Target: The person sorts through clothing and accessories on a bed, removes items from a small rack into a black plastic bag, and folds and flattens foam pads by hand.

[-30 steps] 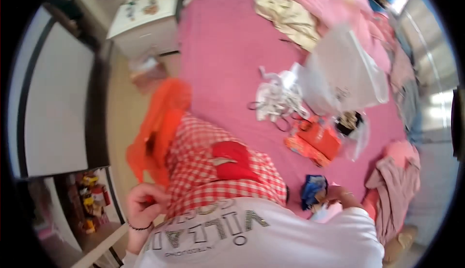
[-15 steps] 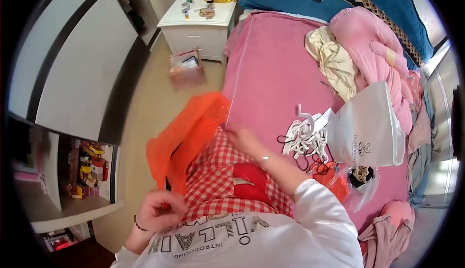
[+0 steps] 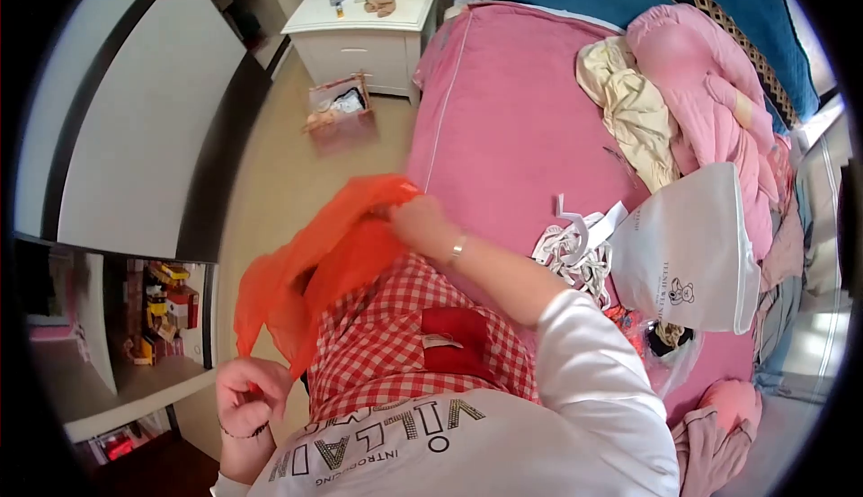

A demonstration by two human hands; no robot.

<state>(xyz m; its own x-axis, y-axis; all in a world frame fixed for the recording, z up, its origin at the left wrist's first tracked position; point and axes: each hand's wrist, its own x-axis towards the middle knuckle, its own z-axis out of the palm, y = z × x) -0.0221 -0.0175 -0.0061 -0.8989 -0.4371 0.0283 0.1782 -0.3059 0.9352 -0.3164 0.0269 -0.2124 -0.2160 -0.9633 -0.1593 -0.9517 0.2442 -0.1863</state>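
A sheer orange bag or cloth (image 3: 315, 254) hangs over the front of the red checked garment (image 3: 378, 326) that I wear. My right hand (image 3: 422, 226) is closed on its upper right edge, near the side of the bed. At the lower left, my left hand (image 3: 252, 389) has its fingers curled round the lower corner of the orange material. Between the two hands the material is spread and creased; its opening cannot be made out clearly.
On the pink bed (image 3: 521, 110) lie white straps (image 3: 575, 254), a white bag (image 3: 688, 254), a cream cloth (image 3: 629, 102) and pink clothing (image 3: 701, 75). A clear box (image 3: 342, 119) stands on the floor by the white nightstand (image 3: 360, 48). Shelves (image 3: 153, 394) are at the left.
My right hand went from the dark blue item on the bed to the orange material and now grips its upper edge. My left hand moved slightly left and down, stretching the material.
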